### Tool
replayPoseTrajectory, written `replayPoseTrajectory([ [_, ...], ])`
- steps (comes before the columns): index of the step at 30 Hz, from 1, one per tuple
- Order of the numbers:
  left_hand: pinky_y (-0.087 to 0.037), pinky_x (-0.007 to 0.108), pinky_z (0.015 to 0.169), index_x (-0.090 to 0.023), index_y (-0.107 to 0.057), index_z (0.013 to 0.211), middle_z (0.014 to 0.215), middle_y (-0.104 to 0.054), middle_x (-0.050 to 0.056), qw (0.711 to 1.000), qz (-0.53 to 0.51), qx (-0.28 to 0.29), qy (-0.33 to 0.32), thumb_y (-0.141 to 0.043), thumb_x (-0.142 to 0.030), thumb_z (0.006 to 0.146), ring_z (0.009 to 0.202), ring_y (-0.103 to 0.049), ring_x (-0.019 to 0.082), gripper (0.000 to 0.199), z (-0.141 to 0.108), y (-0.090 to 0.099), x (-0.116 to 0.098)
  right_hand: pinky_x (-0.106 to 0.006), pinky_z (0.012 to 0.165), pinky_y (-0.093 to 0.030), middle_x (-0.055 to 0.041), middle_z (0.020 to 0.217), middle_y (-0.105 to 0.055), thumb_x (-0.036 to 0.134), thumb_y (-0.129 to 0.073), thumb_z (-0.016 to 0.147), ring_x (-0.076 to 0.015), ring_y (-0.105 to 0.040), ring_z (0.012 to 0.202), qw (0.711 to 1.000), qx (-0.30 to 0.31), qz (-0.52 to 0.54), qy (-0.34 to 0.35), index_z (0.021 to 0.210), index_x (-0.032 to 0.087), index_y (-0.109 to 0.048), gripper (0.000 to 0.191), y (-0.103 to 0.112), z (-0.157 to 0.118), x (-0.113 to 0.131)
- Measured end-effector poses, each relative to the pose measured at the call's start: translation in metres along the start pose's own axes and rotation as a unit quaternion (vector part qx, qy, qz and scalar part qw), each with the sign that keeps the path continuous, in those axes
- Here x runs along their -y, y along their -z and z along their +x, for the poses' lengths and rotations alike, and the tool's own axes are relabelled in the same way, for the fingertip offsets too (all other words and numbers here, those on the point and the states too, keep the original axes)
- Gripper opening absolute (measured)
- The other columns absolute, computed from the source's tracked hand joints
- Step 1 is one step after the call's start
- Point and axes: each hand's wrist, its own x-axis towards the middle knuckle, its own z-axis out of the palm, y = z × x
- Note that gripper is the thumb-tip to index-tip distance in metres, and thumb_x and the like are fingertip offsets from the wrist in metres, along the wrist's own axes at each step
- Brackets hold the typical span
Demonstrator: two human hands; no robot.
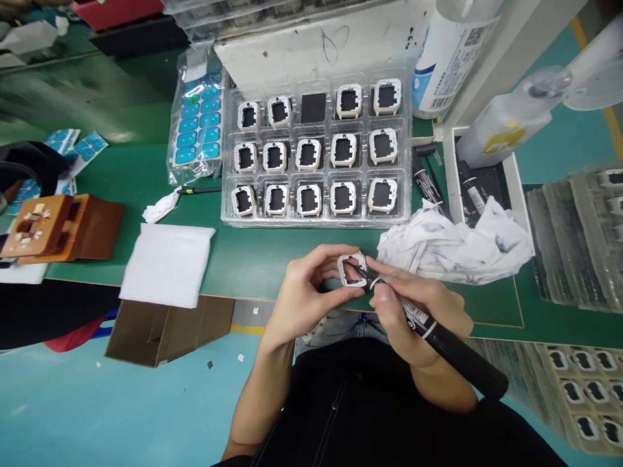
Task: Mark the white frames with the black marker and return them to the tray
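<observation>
Between the fingertips and thumb of my left hand (311, 285) is a small white square frame (353, 270), held upright over the table's front edge. My right hand (418, 311) is wrapped round a thick black marker (457, 353), its tip touching or very near the inside of the frame. Beyond the hands, a clear plastic tray (316, 221) carries rows of similar white frames, each over a dark square. One pocket in the back row shows only a dark square (313, 107).
A crumpled white cloth (448, 243) lies right of the tray, near a white box (520, 194) and bottles (511, 123). At left are white foam (167, 264), bagged blue stickers (198, 123) and an orange-brown fixture (63, 227). A cardboard box (165, 331) stands below the edge.
</observation>
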Motion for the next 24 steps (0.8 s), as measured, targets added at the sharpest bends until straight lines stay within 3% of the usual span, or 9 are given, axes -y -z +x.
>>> replayPoseTrajectory([
  [5, -0.075, 0.035, 0.1, -0.021, -0.082, 0.135, 0.114, -0.084, 0.009, 1.0, 0.01, -0.003, -0.004, -0.099, -0.027, 0.096, 0.106, -0.085, 0.023, 0.043, 0.001, 0.001, 0.003, -0.038, 0.078, -0.082, 0.0023, 0.087, -0.084, 0.011, -0.081, 0.101, -0.0318, -0.091, 0.097, 1.0, 0.001, 0.017, 0.015, 0.113, 0.026, -0.077, 0.02, 0.0, -0.001, -0.001],
  [10, -0.075, 0.035, 0.098, -0.021, -0.082, 0.133, 0.116, -0.078, 0.008, 0.998, 0.036, -0.025, -0.035, -0.1, -0.03, 0.096, 0.102, -0.082, 0.021, 0.042, -0.001, -0.001, 0.007, -0.043, 0.084, -0.083, 0.0013, 0.082, -0.08, 0.01, -0.084, 0.099, -0.0304, -0.09, 0.083, 0.996, -0.073, -0.002, 0.051, 0.112, 0.022, -0.08, 0.018, -0.001, -0.005, -0.006],
  [15, -0.074, 0.035, 0.091, -0.026, -0.083, 0.136, 0.13, -0.073, 0.009, 0.972, 0.18, -0.071, -0.131, -0.103, -0.033, 0.093, 0.103, -0.079, 0.021, 0.048, 0.015, 0.025, -0.013, -0.052, 0.092, -0.081, -0.0027, 0.09, -0.083, 0.012, -0.082, 0.103, -0.0382, -0.089, 0.108, 0.997, -0.069, 0.011, -0.019, 0.105, 0.023, -0.08, 0.012, 0.005, -0.017, -0.013],
  [17, -0.072, 0.035, 0.092, -0.027, -0.083, 0.14, 0.132, -0.075, 0.009, 0.937, 0.278, -0.1, -0.189, -0.099, -0.036, 0.097, 0.11, -0.078, 0.023, 0.046, 0.039, 0.047, -0.029, -0.05, 0.089, -0.081, -0.0025, 0.09, -0.083, 0.011, -0.083, 0.102, -0.038, -0.09, 0.106, 0.996, -0.083, 0.019, -0.006, 0.112, 0.023, -0.08, 0.016, 0.004, -0.021, -0.015],
  [20, -0.07, 0.038, 0.096, -0.025, -0.08, 0.144, 0.14, -0.078, 0.011, 0.866, 0.401, -0.128, -0.27, -0.091, -0.044, 0.103, 0.121, -0.076, 0.027, 0.046, 0.097, 0.081, -0.053, -0.044, 0.082, -0.08, -0.0049, 0.102, -0.087, 0.01, -0.085, 0.1, -0.0339, -0.09, 0.096, 0.995, -0.102, 0.018, 0.007, 0.114, 0.022, -0.078, 0.02, 0.0, -0.023, -0.017],
  [24, -0.062, 0.05, 0.117, -0.016, -0.071, 0.155, 0.151, -0.078, 0.018, 0.807, 0.534, -0.077, -0.24, -0.082, -0.036, 0.108, 0.134, -0.072, 0.034, 0.052, 0.185, 0.101, -0.07, -0.037, 0.072, -0.077, -0.007, 0.113, -0.089, 0.017, -0.088, 0.103, -0.0275, -0.088, 0.08, 0.994, -0.112, -0.003, -0.011, 0.11, 0.023, -0.08, 0.012, -0.001, -0.024, -0.019],
])
